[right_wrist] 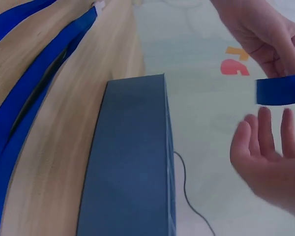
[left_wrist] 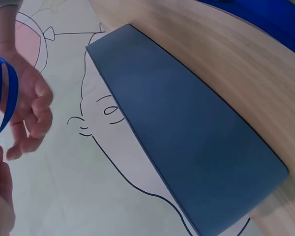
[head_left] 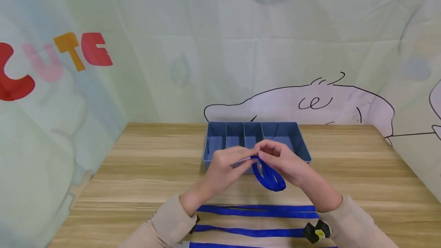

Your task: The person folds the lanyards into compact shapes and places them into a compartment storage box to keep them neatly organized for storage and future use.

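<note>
A blue lanyard (head_left: pixel 272 179), gathered into several loops, hangs between the two hands above the front of the blue-grey divided box (head_left: pixel 256 167). My left hand (head_left: pixel 225 165) pinches its upper end between thumb and fingers, where a small whitish piece shows. From the other side my right hand (head_left: pixel 287 163) has its thumb and fingertips right at the top of the loops. In the right wrist view the right fingers (right_wrist: pixel 265 137) stand spread just below the blue strap (right_wrist: pixel 280 91). The left wrist view shows the right hand (left_wrist: pixel 32 101) loosely bent behind the loops.
More blue lanyards (head_left: pixel 255 211) lie stretched across the wooden table (head_left: pixel 144 163) in front of the box, partly under the forearms. One ends in a white fitting (right_wrist: pixel 99 6). A printed cloth backdrop (head_left: pixel 172 68) hangs behind the table.
</note>
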{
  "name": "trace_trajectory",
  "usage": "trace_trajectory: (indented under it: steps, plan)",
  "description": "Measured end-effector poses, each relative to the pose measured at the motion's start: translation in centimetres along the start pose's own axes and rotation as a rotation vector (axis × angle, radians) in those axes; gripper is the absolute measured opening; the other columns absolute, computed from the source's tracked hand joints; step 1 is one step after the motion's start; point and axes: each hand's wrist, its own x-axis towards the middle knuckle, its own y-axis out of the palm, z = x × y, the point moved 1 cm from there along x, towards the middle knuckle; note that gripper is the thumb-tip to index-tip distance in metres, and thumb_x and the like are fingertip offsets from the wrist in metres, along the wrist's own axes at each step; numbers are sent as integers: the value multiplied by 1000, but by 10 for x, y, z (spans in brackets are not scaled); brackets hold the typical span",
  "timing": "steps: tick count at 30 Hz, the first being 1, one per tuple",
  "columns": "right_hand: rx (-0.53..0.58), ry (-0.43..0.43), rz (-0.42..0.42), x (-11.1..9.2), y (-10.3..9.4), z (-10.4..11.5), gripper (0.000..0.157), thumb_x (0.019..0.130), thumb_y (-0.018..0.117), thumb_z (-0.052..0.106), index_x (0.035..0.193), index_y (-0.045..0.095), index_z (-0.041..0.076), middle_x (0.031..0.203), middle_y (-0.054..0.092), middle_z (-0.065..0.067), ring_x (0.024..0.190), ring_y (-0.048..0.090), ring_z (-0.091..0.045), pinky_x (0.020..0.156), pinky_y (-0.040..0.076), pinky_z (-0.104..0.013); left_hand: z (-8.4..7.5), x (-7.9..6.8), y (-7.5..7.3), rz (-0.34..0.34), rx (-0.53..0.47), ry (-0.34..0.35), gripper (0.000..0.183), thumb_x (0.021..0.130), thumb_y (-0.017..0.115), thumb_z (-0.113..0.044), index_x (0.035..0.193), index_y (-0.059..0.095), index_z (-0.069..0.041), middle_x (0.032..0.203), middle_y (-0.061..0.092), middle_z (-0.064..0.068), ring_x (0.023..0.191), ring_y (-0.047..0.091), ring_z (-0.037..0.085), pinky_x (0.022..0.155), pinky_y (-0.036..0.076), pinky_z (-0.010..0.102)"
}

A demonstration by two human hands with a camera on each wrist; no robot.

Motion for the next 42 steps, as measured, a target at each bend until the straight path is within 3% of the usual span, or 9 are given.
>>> trace_trajectory:
  steps: [6,10,19,25,31,38,42]
  plan:
    - [213,6,361,-2,-7,-11,34,102,34,26,123,58,13,110,63,-3,100,59,-15,89,47,-29,2,1,-3,-54,-120,-60,19,79,66,11,96,69,4,91,69,12,86,66,17,72,53,23]
    - [286,65,428,-4,-8,-16,36,103,33,25,122,60,11,105,64,0,91,61,-11,86,47,-30,1,0,-6,-66,-149,-66,19,79,64,13,95,68,4,90,68,13,85,65,19,72,54,26]
    - [254,57,194,-12,-12,-13,27,100,40,9,112,64,16,95,63,3,86,55,-12,78,45,-27,6,-5,-8,-86,-96,-56,21,76,67,14,94,69,3,89,68,12,82,65,19,71,54,25]
    - [295,47,184,-16,-12,-9,26,100,42,10,112,64,14,94,62,1,84,55,-13,77,48,-27,12,-8,-8,-116,-38,-38,22,74,69,13,93,70,2,87,68,12,81,65,20,69,53,23]
    - [188,102,115,-17,-12,-9,21,93,56,7,109,68,13,93,67,-1,84,62,-11,80,52,-28,15,-6,-9,-146,7,-44,21,75,68,12,94,70,2,87,68,11,80,64,20,66,52,22]
    - [35,174,-102,-17,-11,-5,15,93,55,8,91,69,12,87,66,-1,80,61,-11,78,52,-25,11,-6,-9,-49,193,-51,24,79,69,6,102,69,3,90,66,8,75,60,14,63,47,16]
    - [27,169,-163,-15,-10,1,13,94,55,11,87,66,13,85,64,1,79,58,-12,75,52,-24,9,-6,-8,-6,223,-153,21,83,66,3,104,68,2,91,63,6,73,55,11,62,45,15]
